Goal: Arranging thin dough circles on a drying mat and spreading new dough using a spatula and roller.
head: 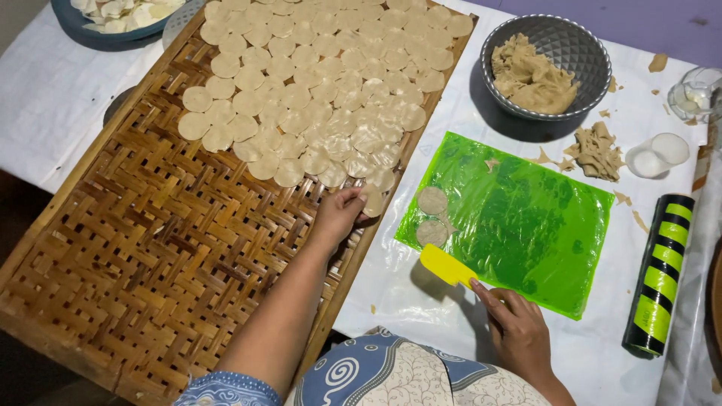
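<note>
left hand [338, 214] pinching dough disc [372, 201] at right rim of woven tray [150, 248]. right hand [519, 334] closed on yellow scraper [445, 265], blade pointing up-left toward two discs [432, 216] on green sheet [526, 218], nearer the right hand.

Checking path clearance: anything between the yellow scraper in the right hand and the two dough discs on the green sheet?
Nothing visible. The yellow scraper in the right hand lies at the green sheet's near-left edge, just short of the two dough discs; only bare sheet lies between. The left hand is apart, setting a disc on the woven tray.
</note>
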